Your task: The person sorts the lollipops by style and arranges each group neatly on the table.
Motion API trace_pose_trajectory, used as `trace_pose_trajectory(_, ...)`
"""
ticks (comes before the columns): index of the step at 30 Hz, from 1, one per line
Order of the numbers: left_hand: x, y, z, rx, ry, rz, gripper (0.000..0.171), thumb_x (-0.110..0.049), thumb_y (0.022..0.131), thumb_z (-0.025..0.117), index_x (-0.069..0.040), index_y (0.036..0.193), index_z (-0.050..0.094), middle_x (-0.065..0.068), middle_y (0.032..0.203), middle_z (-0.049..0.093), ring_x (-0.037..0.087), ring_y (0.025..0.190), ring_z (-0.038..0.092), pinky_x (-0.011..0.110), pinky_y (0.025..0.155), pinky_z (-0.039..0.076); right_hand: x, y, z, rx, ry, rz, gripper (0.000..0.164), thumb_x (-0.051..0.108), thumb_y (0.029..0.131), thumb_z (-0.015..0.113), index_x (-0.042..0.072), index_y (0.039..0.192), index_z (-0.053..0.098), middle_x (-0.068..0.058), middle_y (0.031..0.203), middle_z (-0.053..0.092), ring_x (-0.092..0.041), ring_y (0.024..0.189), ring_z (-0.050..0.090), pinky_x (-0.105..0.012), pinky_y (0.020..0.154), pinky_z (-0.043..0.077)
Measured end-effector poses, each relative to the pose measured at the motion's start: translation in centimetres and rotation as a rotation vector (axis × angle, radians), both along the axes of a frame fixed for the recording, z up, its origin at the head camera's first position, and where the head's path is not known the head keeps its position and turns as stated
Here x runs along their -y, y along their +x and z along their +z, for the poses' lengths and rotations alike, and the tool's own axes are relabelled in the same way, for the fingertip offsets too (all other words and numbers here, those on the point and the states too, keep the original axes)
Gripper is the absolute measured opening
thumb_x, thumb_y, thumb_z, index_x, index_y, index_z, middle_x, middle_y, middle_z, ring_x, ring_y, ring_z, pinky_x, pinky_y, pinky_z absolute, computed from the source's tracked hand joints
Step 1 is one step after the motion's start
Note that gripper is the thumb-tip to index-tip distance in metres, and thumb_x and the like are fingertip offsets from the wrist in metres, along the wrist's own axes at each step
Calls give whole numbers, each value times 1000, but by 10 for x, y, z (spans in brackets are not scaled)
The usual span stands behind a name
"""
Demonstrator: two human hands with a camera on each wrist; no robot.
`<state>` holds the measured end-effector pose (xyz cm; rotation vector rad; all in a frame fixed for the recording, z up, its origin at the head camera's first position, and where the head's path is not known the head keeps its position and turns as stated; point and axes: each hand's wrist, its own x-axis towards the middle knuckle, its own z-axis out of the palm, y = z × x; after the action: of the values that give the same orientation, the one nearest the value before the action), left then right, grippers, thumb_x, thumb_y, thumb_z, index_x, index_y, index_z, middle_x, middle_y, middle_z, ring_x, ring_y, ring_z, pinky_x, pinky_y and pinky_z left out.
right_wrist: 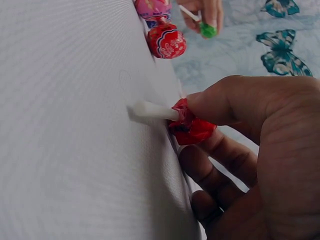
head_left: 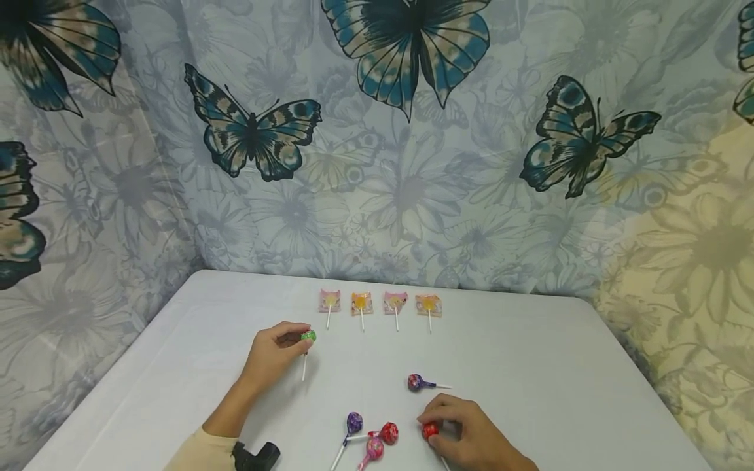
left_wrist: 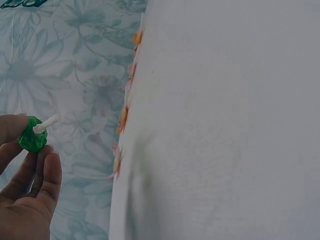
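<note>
Pinched by its head, a green-wrapped lollipop (left_wrist: pixel 33 135) hangs stick-down from the left hand (head_left: pixel 274 353), left of the table's middle. The right hand (head_left: pixel 468 435) grips the head of a red-wrapped lollipop (right_wrist: pixel 192 127) near the table's front; its white stick points toward the near edge. Just beyond that hand lies a purple-red lollipop (head_left: pixel 415 383), stick to the right. Between the hands is a loose cluster: a purple lollipop (head_left: pixel 354 422), a red lollipop (head_left: pixel 389 433) and a pink lollipop (head_left: pixel 374 449).
Along the far side of the white table (head_left: pixel 518 353) runs a row of several flat lollipops in clear wrappers, among them a pink one (head_left: pixel 330 301) and an orange one (head_left: pixel 429 305). A butterfly-print cloth (head_left: pixel 406 196) hangs behind the table.
</note>
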<state>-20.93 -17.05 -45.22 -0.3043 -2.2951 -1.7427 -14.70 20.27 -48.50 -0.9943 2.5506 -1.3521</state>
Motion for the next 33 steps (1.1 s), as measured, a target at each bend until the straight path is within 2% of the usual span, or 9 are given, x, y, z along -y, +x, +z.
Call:
trace_pose_trajectory(3, 0, -7, -2, 8, -15, 19, 24, -4, 82, 76, -1, 105, 71, 9, 95, 69, 20, 83, 66, 27, 72, 54, -1, 1, 0, -10, -9, 1, 35, 1, 78, 74, 24, 103, 75, 10, 96, 65, -12, 91, 58, -30, 81, 49)
trace_pose_trajectory(10, -2, -20, -6, 37, -77, 47, 27, -4, 82, 76, 4, 107, 70, 9, 93, 71, 20, 81, 68, 26, 71, 53, 0, 2, 4, -46, -27, 7, 32, 0, 79, 73, 21, 103, 75, 9, 96, 65, -12, 90, 59, -31, 81, 49)
trace_pose_trajectory(16, -5, -30, -9, 105, -83, 73, 27, -4, 83, 75, 5, 107, 69, 9, 92, 70, 22, 83, 67, 26, 71, 53, 0, 2, 4, -2, -9, -14, 34, 1, 79, 72, 22, 105, 75, 10, 96, 65, -11, 90, 58, -30, 81, 48)
trace_pose_trajectory(20, -5, -35, -14, 146, -110, 83, 27, -6, 84, 75, 4, 108, 70, 8, 93, 69, 22, 84, 67, 27, 72, 52, 0, 2, 2, 3, -5, -11, 38, -3, 77, 71, 23, 104, 75, 10, 96, 65, -11, 90, 58, -29, 81, 49)
trace_pose_trajectory(27, -4, -40, -23, 165, -190, 105, 26, -10, 83, 75, -1, 108, 71, 4, 96, 68, 20, 84, 64, 29, 68, 51, 0, 1, 1, -3, -25, -2, 36, -2, 78, 71, 22, 104, 75, 9, 97, 65, -12, 89, 58, -29, 80, 49)
trace_pose_trajectory(33, -5, -43, -31, 189, -231, 108, 25, -11, 83, 76, -4, 107, 72, 2, 96, 68, 17, 82, 61, 31, 71, 49, -1, 2, -1, -3, -33, -1, 34, -2, 77, 73, 21, 103, 75, 8, 96, 65, -13, 90, 59, -30, 80, 49)
